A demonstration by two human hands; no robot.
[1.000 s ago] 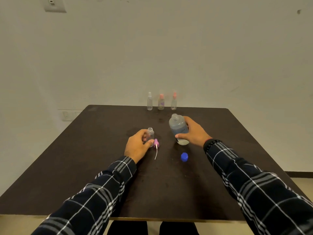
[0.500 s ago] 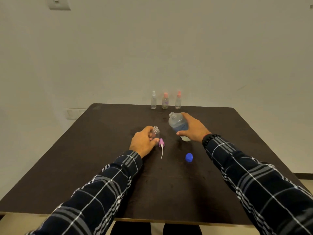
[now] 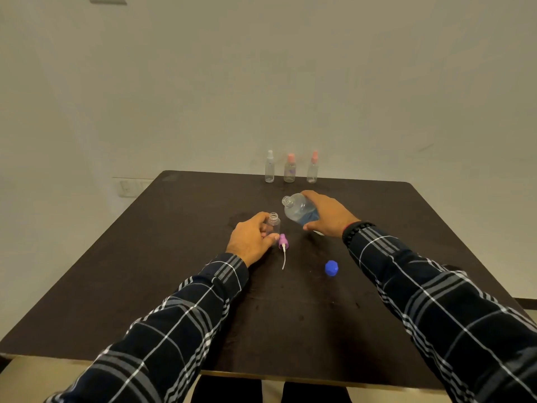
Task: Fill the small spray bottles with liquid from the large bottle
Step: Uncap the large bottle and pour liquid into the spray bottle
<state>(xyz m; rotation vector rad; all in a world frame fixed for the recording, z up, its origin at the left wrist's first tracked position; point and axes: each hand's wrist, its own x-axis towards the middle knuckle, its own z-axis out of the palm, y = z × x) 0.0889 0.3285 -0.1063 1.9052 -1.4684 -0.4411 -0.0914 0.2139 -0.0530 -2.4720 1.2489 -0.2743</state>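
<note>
My left hand grips a small clear spray bottle that stands upright on the table with its neck uncapped. My right hand holds the large clear bottle, lifted and tilted left, its uncapped mouth pointing up-left above and to the right of the small bottle's neck. Bluish liquid sits in its lower part. A purple spray head with a white tube lies beside my left hand. The blue cap lies on the table nearer to me.
Three small spray bottles stand in a row at the far edge of the dark table: one with a white top, two with pink tops. A pale wall rises behind them.
My right hand has lifted the large bottle off the table and tilted it further left, toward the small bottle. My left hand stays on the small bottle.
</note>
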